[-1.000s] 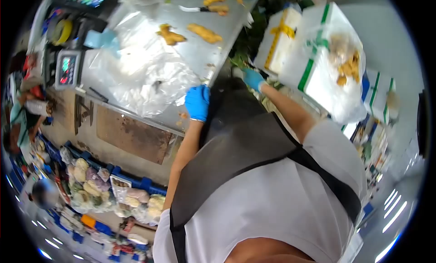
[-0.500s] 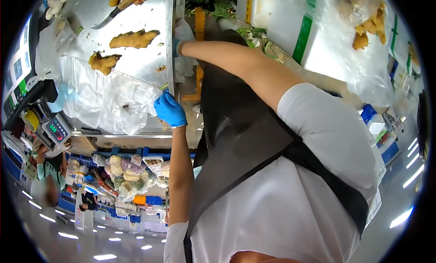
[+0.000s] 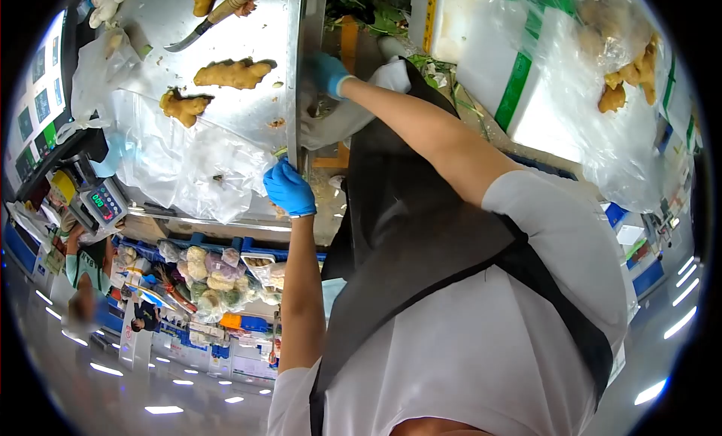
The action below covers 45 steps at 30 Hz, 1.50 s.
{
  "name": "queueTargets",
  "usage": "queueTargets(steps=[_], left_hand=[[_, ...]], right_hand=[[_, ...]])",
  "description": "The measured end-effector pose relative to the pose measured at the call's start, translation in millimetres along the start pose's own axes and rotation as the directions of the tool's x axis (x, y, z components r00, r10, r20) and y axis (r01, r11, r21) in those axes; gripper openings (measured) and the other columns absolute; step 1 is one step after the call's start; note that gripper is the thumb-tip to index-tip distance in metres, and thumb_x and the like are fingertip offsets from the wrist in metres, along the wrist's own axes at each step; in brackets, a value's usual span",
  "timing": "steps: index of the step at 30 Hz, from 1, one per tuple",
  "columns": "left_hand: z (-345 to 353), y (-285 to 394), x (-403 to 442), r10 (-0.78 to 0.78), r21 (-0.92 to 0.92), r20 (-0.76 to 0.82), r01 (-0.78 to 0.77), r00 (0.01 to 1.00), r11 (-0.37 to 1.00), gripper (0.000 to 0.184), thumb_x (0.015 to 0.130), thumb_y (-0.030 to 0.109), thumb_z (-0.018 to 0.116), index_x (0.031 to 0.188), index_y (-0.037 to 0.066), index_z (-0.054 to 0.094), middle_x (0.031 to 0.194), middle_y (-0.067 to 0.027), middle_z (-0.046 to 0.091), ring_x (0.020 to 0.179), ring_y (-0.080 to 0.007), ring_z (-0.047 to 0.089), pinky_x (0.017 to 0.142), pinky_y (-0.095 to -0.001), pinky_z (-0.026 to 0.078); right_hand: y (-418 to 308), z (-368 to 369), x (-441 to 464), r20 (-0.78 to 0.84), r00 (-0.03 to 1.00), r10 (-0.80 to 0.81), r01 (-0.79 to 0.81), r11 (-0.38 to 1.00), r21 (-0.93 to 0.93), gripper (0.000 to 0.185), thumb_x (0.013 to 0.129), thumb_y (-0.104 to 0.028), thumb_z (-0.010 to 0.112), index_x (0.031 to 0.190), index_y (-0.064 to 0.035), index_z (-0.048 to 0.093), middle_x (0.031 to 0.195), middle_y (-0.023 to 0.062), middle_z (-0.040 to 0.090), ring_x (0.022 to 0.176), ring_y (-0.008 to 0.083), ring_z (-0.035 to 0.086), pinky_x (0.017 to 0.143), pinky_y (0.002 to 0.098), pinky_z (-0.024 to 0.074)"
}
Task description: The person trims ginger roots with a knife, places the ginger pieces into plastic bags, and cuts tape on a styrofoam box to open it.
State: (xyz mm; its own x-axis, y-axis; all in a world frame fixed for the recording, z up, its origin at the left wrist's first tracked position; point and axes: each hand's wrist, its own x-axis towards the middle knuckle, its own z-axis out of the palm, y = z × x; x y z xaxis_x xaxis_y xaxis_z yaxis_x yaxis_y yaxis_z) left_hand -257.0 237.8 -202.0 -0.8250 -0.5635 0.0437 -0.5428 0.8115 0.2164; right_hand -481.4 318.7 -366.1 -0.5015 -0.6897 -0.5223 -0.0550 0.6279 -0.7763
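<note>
Two things look sketchy to me. First, the whitish plastic bag (image 3: 338, 129) hanging beside the metal table (image 3: 274, 30), right next to the right hand (image 3: 327, 75). Film that thin could snag on the table's edge and rip if it gets tugged hard, or bunch up against the dark apron (image 3: 391, 188).

Second, the loose clear plastic (image 3: 180, 157) spread over the corner. A piece of ginger (image 3: 183, 107) lies just beside it, so a careless drag could shift that. Also, the knife (image 3: 226, 9) has its blade bare; a sweeping reach over there could nick a glove.

As for pose, the right arm comes across the body, forearm angled over the apron, hand down beside the table's edge. It's blurry, so I honestly can't tell whether those fingers are apart or gripping the bag. The left arm is pretty straight, with the left hand (image 3: 289, 189) at the table's corner. Its fingers look curled close together, but can't tell if they're clamped on any plastic.
</note>
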Motion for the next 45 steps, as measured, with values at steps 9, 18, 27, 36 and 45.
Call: queueTargets(steps=[9,18,27,36,45], left_hand=[[-2.3,-7.7,-1.9,0.032,-0.054,0.023,-0.031,0.999,0.998,0.012,0.095,0.014,0.053,0.099,0.004,0.061,0.085,-0.013,0.057,0.079,-0.0326,0.055,0.07,-0.0429,0.044],[5.3,-21.2,-7.9,0.091,-0.038,-0.021,-0.092,0.996,0.995,0.014,0.094,0.014,0.054,0.098,0.004,0.063,0.084,-0.0145,0.057,0.079,-0.033,0.055,0.071,-0.0433,0.044],[-24.8,19.3,16.5,-0.012,-0.247,-0.003,0.011,1.0,0.969,0.017,0.092,0.012,0.058,0.105,0.003,0.064,0.089,-0.0181,0.058,0.083,-0.0364,0.056,0.074,-0.0449,0.046],[-64.3,143.2,81.1,0.579,-0.643,0.495,-0.174,0.648,0.746,0.04,0.087,0.007,0.069,0.125,0.001,0.059,0.102,-0.0071,0.063,0.087,-0.0169,0.06,0.081,-0.0286,0.05],[-73.2,163.5,92.5,0.539,-0.917,0.379,0.226,0.752,0.329,0.01,0.091,0.006,0.061,0.1,0.004,0.064,0.093,-0.0022,0.065,0.083,-0.0145,0.061,0.078,-0.0276,0.049]], right_hand=[[-5.8,112.8,-1.4,0.456,0.881,-0.124,0.278,0.916,-0.289,0.032,0.09,-0.026,0.057,0.115,-0.0078,0.066,0.121,0.0169,0.063,0.107,0.0343,0.061,0.092,0.0389,0.0475],[42.5,74.0,-54.2,-0.192,0.905,0.38,-0.382,0.924,0.027,0.038,0.085,-0.037,0.064,0.103,-0.0036,0.069,0.102,0.0212,0.068,0.092,0.0401,0.064,0.081,0.0436,0.0508],[22.0,-129.1,-213.9,-0.324,0.912,0.251,-0.071,0.875,0.479,0.03,0.092,-0.029,0.063,0.096,0.0003,0.067,0.088,0.015,0.068,0.075,0.0255,0.062,0.073,0.0352,0.05],[-100.5,-152.9,-300.2,-0.188,0.81,-0.555,0.385,0.746,-0.543,0.013,0.084,-0.028,0.063,0.093,-0.0177,0.065,0.087,0.0033,0.063,0.074,0.0257,0.064,0.06,0.0388,0.0503],[-167.1,-197.4,-297.4,-0.2,0.979,-0.044,0.081,0.981,0.178,0.037,0.089,-0.04,0.066,0.093,-0.004,0.062,0.084,0.011,0.064,0.081,0.0187,0.063,0.076,0.0323,0.0499]])
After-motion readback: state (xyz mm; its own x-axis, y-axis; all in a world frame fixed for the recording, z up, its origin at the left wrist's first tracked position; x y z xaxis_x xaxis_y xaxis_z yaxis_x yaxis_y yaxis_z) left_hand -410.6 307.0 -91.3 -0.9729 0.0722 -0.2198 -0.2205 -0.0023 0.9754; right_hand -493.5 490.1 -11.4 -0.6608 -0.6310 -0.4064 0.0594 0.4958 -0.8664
